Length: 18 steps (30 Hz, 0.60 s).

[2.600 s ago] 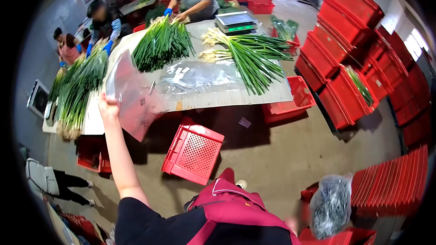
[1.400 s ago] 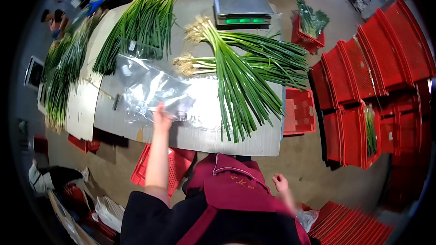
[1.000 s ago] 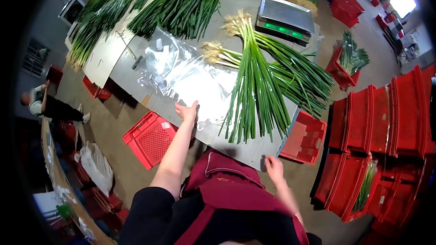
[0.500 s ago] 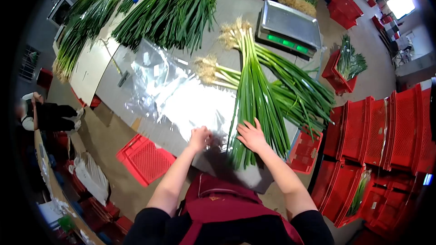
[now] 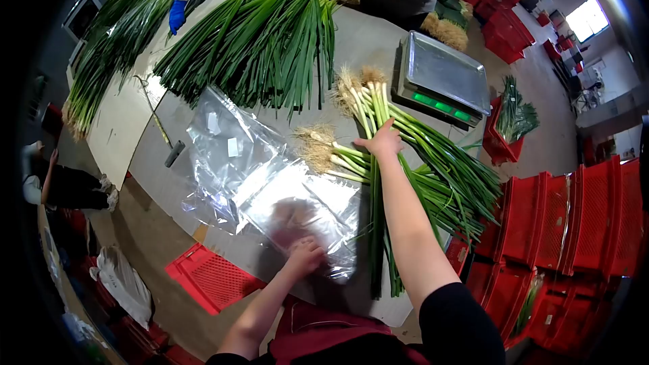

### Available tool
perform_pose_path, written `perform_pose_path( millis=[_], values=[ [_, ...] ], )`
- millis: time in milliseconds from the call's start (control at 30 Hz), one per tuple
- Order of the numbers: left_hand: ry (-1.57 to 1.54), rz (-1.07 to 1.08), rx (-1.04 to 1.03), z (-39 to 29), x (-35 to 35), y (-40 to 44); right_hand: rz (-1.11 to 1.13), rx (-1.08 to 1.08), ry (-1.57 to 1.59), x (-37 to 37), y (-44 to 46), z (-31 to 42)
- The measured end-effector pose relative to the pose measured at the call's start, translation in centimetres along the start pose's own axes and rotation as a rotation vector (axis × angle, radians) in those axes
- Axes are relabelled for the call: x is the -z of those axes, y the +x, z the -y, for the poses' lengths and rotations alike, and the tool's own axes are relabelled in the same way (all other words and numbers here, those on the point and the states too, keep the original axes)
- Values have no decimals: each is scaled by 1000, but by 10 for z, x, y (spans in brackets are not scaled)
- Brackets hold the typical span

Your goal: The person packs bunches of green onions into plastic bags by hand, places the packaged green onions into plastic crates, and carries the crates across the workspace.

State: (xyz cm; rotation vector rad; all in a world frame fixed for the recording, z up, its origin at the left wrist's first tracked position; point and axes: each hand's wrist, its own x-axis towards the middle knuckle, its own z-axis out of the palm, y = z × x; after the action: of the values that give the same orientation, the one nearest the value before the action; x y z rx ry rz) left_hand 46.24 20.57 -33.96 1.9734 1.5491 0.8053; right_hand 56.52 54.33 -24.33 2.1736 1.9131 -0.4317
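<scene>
A bunch of spring onions (image 5: 377, 203) with pale rooted ends lies lengthwise over other spring onions (image 5: 446, 162) on the grey table. My right hand (image 5: 384, 142) is closed round its pale stems, thumb out to the left, its fingertips partly hidden. Clear plastic bags (image 5: 297, 203) lie flat to the left of the bunch, shiny under the light. With curled fingers, my left hand (image 5: 305, 255) holds the near edge of the top bag.
A scale (image 5: 446, 71) with a green display stands behind the bunch. Large heaps of spring onions (image 5: 257, 40) lie at the far side, where co-workers' hands and blue gloves (image 5: 177, 17) show. Red crates (image 5: 209, 277) surround the table, stacked high at right.
My right hand has moved from the leaves up to the pale stems, and the bunch has shifted slightly nearer me. My left hand stays by the bag's near edge.
</scene>
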Motion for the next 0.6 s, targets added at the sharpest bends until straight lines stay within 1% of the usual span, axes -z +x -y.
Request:
perform_pose_path(
  millis=[33, 100, 167, 233, 267, 300, 333, 367, 400, 433, 467, 500, 533, 567, 600],
  values=[
    [2, 4, 5, -1, 2, 1, -75, 25, -18, -17, 11, 0],
    [-169, 88, 60, -6, 4, -2, -37, 114, 81, -36, 33, -9],
    [-155, 68, 93, -10, 2, -4, -83, 200, 19, -31, 39, -19],
    [-177, 70, 71, -3, -3, -6, 19, 318, 131, -11, 47, -39],
    [-180, 63, 75, 1, -7, -8, 40, 411, 265, -8, 55, -53],
    [-165, 58, 123, 6, -12, -7, 104, 514, 499, 8, 40, -65],
    [-155, 52, 175, 6, -17, -5, 189, 589, 673, 10, 34, -84],
    [-222, -75, 124, -3, -9, 3, 340, 595, 733, 39, -2, -95],
    [-139, -87, 141, -11, 0, 7, 466, 645, 702, 63, -38, -107],
    [-55, -96, 162, -20, 9, 8, 649, 596, 825, 73, -69, -125],
    [-45, -116, 174, -31, 17, 12, 770, 545, 781, 81, -98, -142],
    [-25, -141, 182, -39, 26, 19, 938, 610, 833, 78, -119, -158],
    [-94, -179, 241, -43, 30, 25, 1100, 607, 827, 73, -138, -170],
    [-86, -197, 247, -48, 31, 29, 1191, 605, 751, 64, -152, -182],
    [-112, -268, 180, -49, 31, 32, 1262, 584, 717, 48, -163, -191]
  ],
)
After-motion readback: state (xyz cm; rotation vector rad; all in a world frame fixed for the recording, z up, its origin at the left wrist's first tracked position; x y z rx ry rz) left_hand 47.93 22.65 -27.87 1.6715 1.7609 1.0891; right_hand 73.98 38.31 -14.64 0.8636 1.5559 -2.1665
